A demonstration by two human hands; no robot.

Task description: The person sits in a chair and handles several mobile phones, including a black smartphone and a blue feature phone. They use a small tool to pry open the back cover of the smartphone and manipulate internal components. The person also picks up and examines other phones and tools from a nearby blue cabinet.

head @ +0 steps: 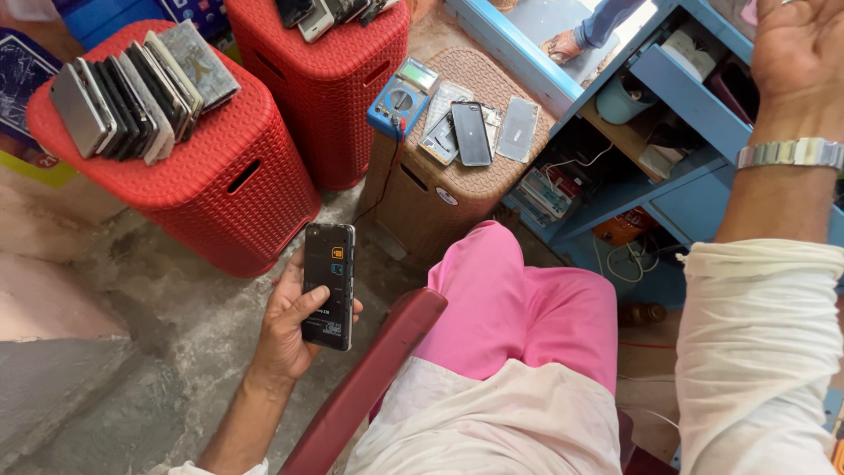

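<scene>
1. Leaning in a row on the left red stool [220, 185], a stack of phones [132, 92] stands well apart from the hands; a second red stool [338, 79] is behind, with more handsets.
2. Beside it, a brown stool [431, 198] carries a blue multimeter [400, 97] and loose phone parts [479, 132].
3. Left hand [294, 321], low over the concrete floor [149, 352], grips a black phone [329, 283] upright, thumb across its back.
4. Right hand [796, 44], wristwatch [791, 152] on, is raised toward the blue shelf [694, 101], seemingly open and empty, though its fingers are cut off.
</scene>
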